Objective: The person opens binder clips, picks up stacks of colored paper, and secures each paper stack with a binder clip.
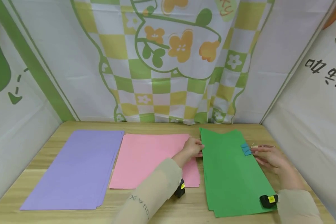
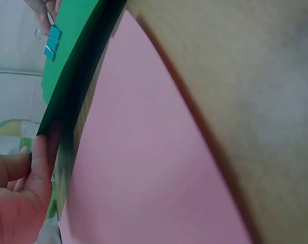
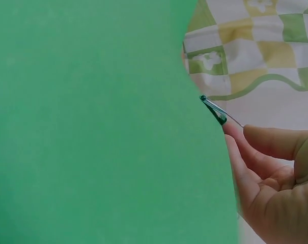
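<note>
A stack of green paper (image 1: 229,174) is lifted and bowed at its far end. My left hand (image 1: 192,147) grips its left edge, with the fingers (image 2: 40,170) under the sheets in the left wrist view. On the right edge sits a blue binder clip (image 1: 246,149). My right hand (image 1: 271,158) holds the clip at its wire handle, thumb on the wire in the right wrist view, other fingers behind the paper. Beneath my left forearm lies a stack of pink paper (image 1: 145,158), partly covered by the sleeve.
A stack of purple paper (image 1: 78,168) lies on the left of the wooden table (image 1: 128,211), its sheets slightly offset. A checked curtain (image 1: 162,87) hangs behind the table's far edge, and white fabric walls (image 1: 305,124) stand on both sides.
</note>
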### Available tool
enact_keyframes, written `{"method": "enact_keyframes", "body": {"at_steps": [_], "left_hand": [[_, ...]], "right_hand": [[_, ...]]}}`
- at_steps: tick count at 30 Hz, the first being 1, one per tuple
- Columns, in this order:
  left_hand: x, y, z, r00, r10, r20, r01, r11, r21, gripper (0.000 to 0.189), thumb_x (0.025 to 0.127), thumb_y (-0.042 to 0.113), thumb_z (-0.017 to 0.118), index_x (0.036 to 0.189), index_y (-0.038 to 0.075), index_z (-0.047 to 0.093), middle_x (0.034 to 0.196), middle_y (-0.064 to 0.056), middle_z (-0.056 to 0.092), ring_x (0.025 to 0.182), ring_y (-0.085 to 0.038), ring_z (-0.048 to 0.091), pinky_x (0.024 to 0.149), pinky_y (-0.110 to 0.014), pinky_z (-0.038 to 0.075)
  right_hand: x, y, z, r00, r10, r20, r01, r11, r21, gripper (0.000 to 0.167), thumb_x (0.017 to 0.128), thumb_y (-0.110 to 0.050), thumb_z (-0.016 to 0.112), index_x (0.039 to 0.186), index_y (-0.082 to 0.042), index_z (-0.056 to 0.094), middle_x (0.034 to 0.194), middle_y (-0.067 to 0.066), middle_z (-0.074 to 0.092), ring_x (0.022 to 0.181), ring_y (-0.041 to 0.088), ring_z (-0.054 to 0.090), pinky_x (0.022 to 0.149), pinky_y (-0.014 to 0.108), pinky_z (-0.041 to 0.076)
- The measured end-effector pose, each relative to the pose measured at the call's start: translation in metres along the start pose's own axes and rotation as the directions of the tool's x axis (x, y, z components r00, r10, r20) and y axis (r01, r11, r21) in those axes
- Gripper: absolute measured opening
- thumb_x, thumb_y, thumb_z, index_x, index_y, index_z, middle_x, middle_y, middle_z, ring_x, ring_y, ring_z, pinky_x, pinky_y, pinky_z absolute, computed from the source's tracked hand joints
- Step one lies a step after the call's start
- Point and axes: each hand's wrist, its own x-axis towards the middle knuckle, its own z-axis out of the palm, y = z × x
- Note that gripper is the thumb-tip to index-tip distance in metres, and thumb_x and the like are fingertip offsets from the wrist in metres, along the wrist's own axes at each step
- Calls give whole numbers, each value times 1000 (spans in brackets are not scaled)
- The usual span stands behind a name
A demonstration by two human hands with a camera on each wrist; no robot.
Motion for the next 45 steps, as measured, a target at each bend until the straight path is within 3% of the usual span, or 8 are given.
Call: {"method": "enact_keyframes", "body": {"at_steps": [6,10,14,18,25,34,39,45], "left_hand": [[6,-3,1,1000,-11,13,11,1000,9,33,93,-4,63,125,-11,61,122,-25,63,67,-20,66,67,-25,61],[6,-6,1,1000,-10,17,10,1000,10,34,93,-4,63,125,-12,60,116,-25,65,68,-19,66,68,-25,61],[1,-4,2,1000,-13,2,13,1000,18,37,93,-4,63,129,-12,57,121,-26,63,70,-17,64,71,-26,61],[-1,-4,2,1000,-2,-1,2,1000,25,39,93,-5,62,131,-13,55,129,-27,58,74,-18,64,72,-25,61],[-1,-6,1,1000,8,0,-8,1000,21,43,91,-8,62,133,-14,53,131,-29,56,87,-24,68,73,-25,61],[-8,-3,-6,997,58,-46,-51,989,138,43,88,-7,68,130,-8,59,99,-18,72,80,-19,70,67,-22,60],[-9,-4,-13,993,108,-54,-99,983,156,42,88,-8,64,129,-10,59,107,-20,72,85,-21,72,69,-21,59],[-10,-2,-20,987,156,-49,-140,961,239,37,91,1,64,126,-8,61,111,-18,71,97,-25,70,78,-25,59]], "right_hand": [[2,5,-3,999,-42,5,42,998,-56,20,99,3,52,109,-10,65,92,-19,72,87,-4,67,76,16,57],[2,7,-4,999,-50,0,50,996,-68,23,99,2,52,106,-12,68,92,-19,71,87,-4,67,77,16,57],[2,7,-3,999,-51,9,52,988,-146,24,99,0,52,118,2,66,93,-20,67,88,-5,65,79,15,57],[0,5,-2,999,-35,14,38,967,-252,37,101,-1,50,132,20,49,96,-19,64,89,-8,62,81,15,56],[-5,-1,-1,1000,-17,14,21,918,-396,43,102,-2,49,134,24,40,112,3,69,88,-8,60,82,20,58],[-7,1,-2,1000,21,11,-16,933,-359,42,102,-5,51,133,22,44,105,-3,69,89,-3,64,83,23,59],[-6,2,-3,1000,20,8,-16,947,-321,40,102,-5,51,131,23,46,103,-5,71,88,-2,66,83,25,60],[-6,2,-5,1000,-5,24,11,963,-270,35,102,-3,48,125,24,51,102,-2,73,88,2,69,83,27,60]]}}
